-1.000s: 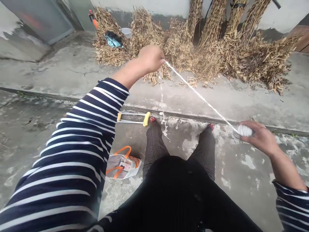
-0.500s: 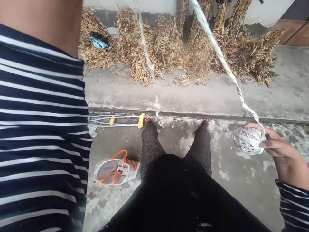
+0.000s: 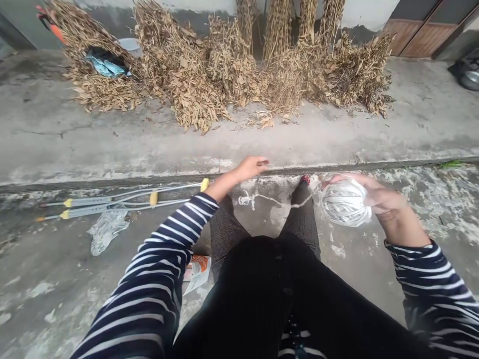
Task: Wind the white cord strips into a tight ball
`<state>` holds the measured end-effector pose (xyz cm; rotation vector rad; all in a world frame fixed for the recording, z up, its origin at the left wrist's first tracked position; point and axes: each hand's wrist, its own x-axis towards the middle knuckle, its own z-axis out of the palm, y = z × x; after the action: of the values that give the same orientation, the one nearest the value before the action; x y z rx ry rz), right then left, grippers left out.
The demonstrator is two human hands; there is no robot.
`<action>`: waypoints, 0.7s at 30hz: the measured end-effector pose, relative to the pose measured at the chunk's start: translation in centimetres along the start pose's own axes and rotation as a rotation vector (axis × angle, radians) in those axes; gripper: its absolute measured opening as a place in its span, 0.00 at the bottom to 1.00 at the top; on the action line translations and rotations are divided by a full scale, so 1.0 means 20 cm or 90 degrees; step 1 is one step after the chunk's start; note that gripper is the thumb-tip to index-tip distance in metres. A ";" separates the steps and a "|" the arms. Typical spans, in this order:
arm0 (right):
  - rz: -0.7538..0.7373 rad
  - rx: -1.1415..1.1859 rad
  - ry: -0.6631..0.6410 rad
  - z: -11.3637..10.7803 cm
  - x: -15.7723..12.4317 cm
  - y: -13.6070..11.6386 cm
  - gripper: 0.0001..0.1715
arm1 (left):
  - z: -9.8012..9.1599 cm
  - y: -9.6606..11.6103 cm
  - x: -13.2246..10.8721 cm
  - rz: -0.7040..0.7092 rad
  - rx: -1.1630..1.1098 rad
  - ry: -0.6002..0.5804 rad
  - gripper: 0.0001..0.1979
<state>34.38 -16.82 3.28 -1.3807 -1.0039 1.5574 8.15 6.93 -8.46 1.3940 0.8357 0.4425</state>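
Note:
My right hand (image 3: 377, 197) grips a ball of white plastic twine (image 3: 344, 203) from above, its fingers curved over the top. A slack strand of the white twine (image 3: 262, 198) runs from the ball past my right foot and lies in loops on the concrete. My left hand (image 3: 249, 168) hangs over the step edge, fingers curled. No twine shows in it, though the fingers hide part of the palm.
Dried bean plants (image 3: 224, 70) stand against the wall beyond a concrete step edge (image 3: 149, 178). A pair of crutches (image 3: 123, 203) and a clear plastic bag (image 3: 107, 229) lie to my left. A bag with orange trim (image 3: 196, 271) is partly hidden under my left arm.
My left hand has dropped from high up to near the step edge. The twine, taut before, now lies slack on the ground. The ball has moved inward in my right hand.

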 end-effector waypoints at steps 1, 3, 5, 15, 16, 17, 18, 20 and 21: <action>0.002 -0.017 -0.023 0.01 0.03 -0.01 0.35 | 0.09 0.02 -0.04 0.028 -0.022 -0.045 0.13; -0.001 -0.038 -0.062 0.04 0.10 0.00 0.35 | 0.24 0.08 -0.11 0.077 -0.095 -0.136 0.16; -0.010 -0.040 -0.105 0.06 0.16 0.01 0.37 | 0.36 0.14 -0.17 0.103 -0.179 -0.193 0.18; -0.008 0.014 -0.161 0.07 0.26 0.06 0.38 | 0.27 0.15 -0.27 0.092 -0.076 -0.259 0.09; -0.003 0.013 -0.163 0.07 0.26 0.06 0.38 | 0.22 0.18 -0.28 0.088 -0.049 -0.273 0.09; 0.001 0.008 -0.171 0.07 0.26 0.06 0.38 | 0.18 0.21 -0.28 0.082 -0.025 -0.280 0.10; 0.004 -0.003 -0.189 0.08 0.27 0.05 0.37 | 0.13 0.24 -0.28 0.077 -0.008 -0.279 0.11; 0.012 -0.043 -0.248 0.11 0.28 0.04 0.36 | 0.04 0.30 -0.27 0.075 0.014 -0.258 0.11; 0.014 -0.064 -0.278 0.13 0.29 0.02 0.36 | 0.00 0.32 -0.26 0.077 0.020 -0.244 0.12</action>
<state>31.35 -11.63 0.97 -1.1412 -1.3444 1.8941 6.07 4.31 -0.94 1.5028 0.4485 0.2421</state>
